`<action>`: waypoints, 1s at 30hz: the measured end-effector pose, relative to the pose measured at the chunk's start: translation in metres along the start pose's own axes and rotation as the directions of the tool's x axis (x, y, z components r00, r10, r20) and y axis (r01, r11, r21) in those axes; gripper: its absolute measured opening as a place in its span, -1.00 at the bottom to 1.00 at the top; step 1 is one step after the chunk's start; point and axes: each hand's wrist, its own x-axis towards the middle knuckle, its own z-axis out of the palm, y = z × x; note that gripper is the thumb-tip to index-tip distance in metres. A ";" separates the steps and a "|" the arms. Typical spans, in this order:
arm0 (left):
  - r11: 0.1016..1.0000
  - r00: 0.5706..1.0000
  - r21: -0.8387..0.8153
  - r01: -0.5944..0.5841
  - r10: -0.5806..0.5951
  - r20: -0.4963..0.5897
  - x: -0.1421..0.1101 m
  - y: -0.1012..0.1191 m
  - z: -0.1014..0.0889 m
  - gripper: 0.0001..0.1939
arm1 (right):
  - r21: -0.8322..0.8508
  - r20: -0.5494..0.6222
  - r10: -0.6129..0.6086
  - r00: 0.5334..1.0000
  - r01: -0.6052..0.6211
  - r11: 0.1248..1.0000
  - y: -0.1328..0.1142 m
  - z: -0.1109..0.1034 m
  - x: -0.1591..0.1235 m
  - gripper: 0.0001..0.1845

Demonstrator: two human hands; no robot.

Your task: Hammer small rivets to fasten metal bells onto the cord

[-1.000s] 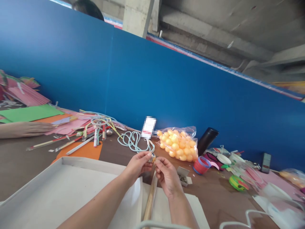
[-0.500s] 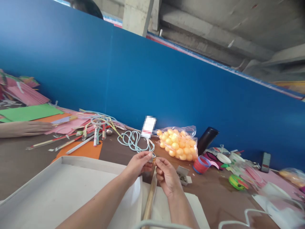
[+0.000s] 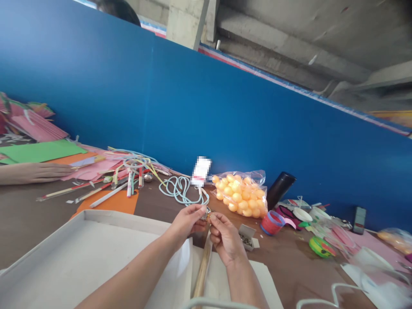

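Observation:
My left hand pinches a small shiny round metal piece between thumb and fingertips, just above the table. My right hand meets it from the right, its fingers curled and pinched against the same piece. A wooden stick lies on white paper below both hands. Beyond them sit a coil of pale blue cord and a clear bag of orange balls.
A shallow white tray fills the lower left. Another person's hand rests flat at the far left beside coloured paper sheets and striped sticks. A small box of metal bits, a red tape roll, a black cylinder and a blue partition lie around.
Both hands have stayed almost in place on the small metal piece; my right fingers have closed in slightly. The other person's hand has not moved.

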 end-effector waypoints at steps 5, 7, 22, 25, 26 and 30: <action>1.000 1.000 0.000 0.004 -0.004 -0.003 0.000 0.000 0.000 -0.64 | 0.001 0.000 0.003 1.000 -0.003 1.000 -0.001 0.002 -0.001 -0.80; 1.000 1.000 0.001 0.001 -0.001 0.006 0.000 0.000 0.000 -0.64 | 0.003 -0.002 0.003 1.000 -0.003 1.000 -0.001 0.002 0.000 -0.80; 1.000 1.000 0.009 -0.003 0.003 0.010 0.001 -0.001 -0.003 -0.63 | -0.085 -0.047 -0.042 0.998 0.038 0.996 -0.002 0.005 -0.001 -0.75; 1.000 1.000 0.016 -0.013 0.013 -0.006 -0.001 0.001 -0.002 -0.64 | -0.124 -0.049 -0.069 0.996 0.062 0.990 -0.001 0.005 -0.001 -0.75; 1.000 1.000 0.019 -0.015 0.015 -0.016 -0.001 0.001 -0.001 -0.63 | -0.140 -0.051 -0.080 0.995 0.072 0.987 0.000 0.006 -0.002 -0.75; 0.999 0.999 0.040 -0.025 0.027 -0.045 0.000 0.001 -0.001 -0.62 | -0.205 -0.068 -0.126 0.990 0.110 0.973 0.000 0.008 -0.003 -0.72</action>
